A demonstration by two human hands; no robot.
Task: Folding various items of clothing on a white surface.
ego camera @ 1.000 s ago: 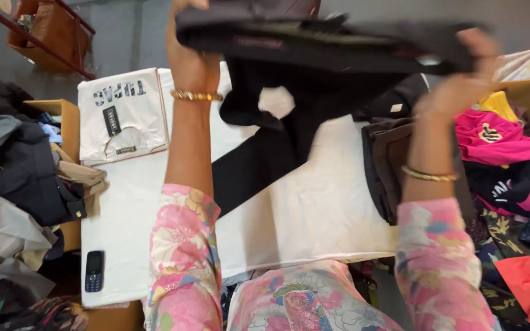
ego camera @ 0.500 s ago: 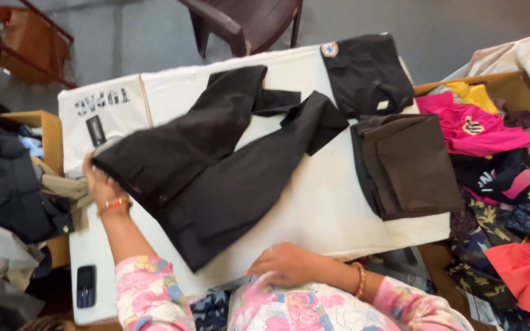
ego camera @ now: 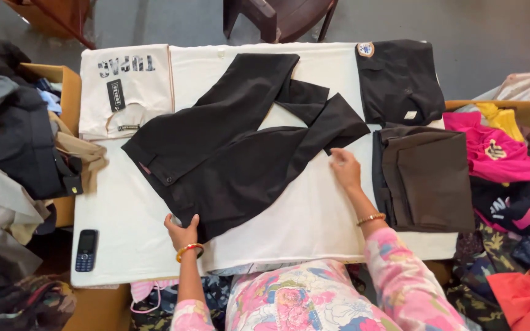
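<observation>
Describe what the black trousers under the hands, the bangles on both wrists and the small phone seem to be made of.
Black trousers: woven matte cloth, probably a suiting blend; it lies flat with soft creases.
Bangles, on the left wrist and the right wrist: shiny yellow, probably metal; the left one also shows red.
Phone: dark casing with keys, probably plastic.

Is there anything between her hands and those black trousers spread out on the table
Nothing visible does. The left hand already rests on the waist end of the black trousers, and the right hand touches a leg hem. The folded brown garment lies off to the right, apart from both hands.
</observation>
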